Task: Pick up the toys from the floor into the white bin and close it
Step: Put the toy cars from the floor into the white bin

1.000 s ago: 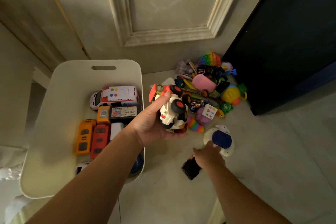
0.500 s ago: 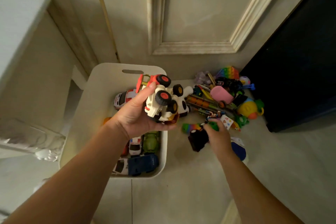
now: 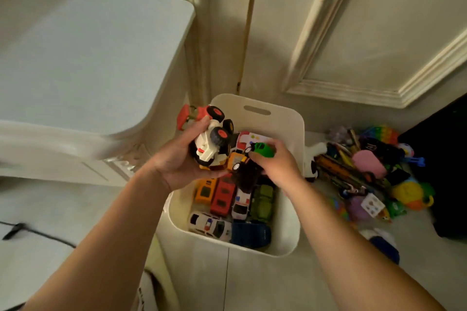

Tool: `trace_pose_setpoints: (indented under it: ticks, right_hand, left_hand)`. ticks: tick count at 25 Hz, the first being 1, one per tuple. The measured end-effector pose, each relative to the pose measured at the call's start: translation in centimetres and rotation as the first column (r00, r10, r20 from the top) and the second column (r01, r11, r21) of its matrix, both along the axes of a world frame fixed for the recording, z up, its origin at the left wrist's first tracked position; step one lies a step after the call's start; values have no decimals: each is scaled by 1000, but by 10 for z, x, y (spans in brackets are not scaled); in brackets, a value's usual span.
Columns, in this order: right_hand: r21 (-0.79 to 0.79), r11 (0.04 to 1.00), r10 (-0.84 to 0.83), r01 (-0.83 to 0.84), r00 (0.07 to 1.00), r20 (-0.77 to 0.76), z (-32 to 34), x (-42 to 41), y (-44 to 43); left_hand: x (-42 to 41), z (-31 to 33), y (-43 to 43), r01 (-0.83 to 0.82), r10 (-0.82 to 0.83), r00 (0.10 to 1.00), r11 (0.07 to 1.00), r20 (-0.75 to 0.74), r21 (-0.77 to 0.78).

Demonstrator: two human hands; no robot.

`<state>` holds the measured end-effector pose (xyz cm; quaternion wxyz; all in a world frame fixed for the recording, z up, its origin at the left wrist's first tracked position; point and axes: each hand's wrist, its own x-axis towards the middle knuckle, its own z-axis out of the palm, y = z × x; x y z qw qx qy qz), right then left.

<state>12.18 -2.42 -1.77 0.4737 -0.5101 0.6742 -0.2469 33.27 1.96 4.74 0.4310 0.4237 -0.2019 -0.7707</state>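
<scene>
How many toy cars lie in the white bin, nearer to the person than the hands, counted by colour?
Orange car: 1
Red car: 1
White cars: 2
Green car: 1
Blue car: 1
Total: 6

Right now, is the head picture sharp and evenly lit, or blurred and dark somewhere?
Head view: dim light; the toy truck in the left hand and green car in the right hand look fairly sharp; the table's edge and floor toys smear; the black furniture is lost in shadow.
</scene>
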Motion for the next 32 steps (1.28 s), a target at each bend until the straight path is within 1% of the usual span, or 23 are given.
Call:
trace_pose_setpoints:
  ticks: [2,4,7,10,13,16,18,20,21,22,23,24,25,26,27,28,29,30,31,32]
  right_hand:
    - [49,997,68,-65,996,-62,-25,23,-7]
    - [56,994,100,-95,991,-91,-49,41,-16]
    - [-26,990,132,-139,974,-182,-73,66,-38]
    - [-127,977,148,-171,974,-174,-95,85,-63]
    - [-142,956,226,-255,954,-196,-128,88,-85]
    - [-78,942,312,-327,937,-157,-136,90,-77]
    - [-52,917,375,-396,898,-231,-139,89,-54]
    - [-114,917,336,-381,895,-293,-137,90,-34]
    - [-140,910,321,-390,877,-357,-134,92,-27]
    - [-164,896,305,-413,839,-450,-133,93,-27]
    - [-137,870,319,-474,753,-576,-132,94,-29]
    - [-82,844,353,-530,664,-659,-134,93,-32]
    - [-18,836,393,-549,620,-679,-132,92,-36]
    - [17,829,431,-559,619,-657,-129,90,-42]
    - [10,824,460,-567,657,-597,-120,88,-46]
    - [-21,831,466,-556,716,-520,-108,83,-50]
    - [-33,857,460,-515,790,-405,-90,78,-53]
    - [-12,889,442,-457,866,-236,-72,70,-55]
    - [119,924,360,-364,931,57,-51,63,-56]
    - [291,902,195,-318,903,382,-32,57,-54]
  left_hand:
    - [6,-4,-4,-53,53,998,999,-21,8]
    - [13,-9,-8,-92,92,994,996,-53,7]
    - [19,-14,-12,-137,136,989,991,-64,-12]
    - [16,-20,-15,-149,148,985,989,-84,-8]
    - [14,-26,-18,-164,164,981,986,-101,11]
    - [14,-32,-18,-166,168,979,986,-112,26]
    - [15,-35,-18,-152,153,981,988,-121,16]
    - [16,-37,-17,-151,152,981,988,-122,16]
    - [15,-38,-16,-146,147,982,989,-121,16]
    - [15,-39,-15,-138,139,983,990,-119,17]
    - [14,-39,-15,-126,128,985,992,-115,22]
    - [12,-39,-14,-118,121,987,993,-107,29]
    - [11,-40,-14,-110,113,989,993,-98,37]
    - [10,-40,-15,-101,105,991,994,-86,45]
    - [7,-40,-15,-98,102,992,994,-71,56]
    - [4,-39,-16,-98,102,993,993,-53,70]
    - [1,-39,-18,-98,102,994,991,-37,86]
    - [-3,-39,-19,-92,94,995,991,-17,102]
    - [-7,-39,-20,-76,76,997,991,4,108]
    - [-11,-41,-21,-58,55,998,992,31,109]
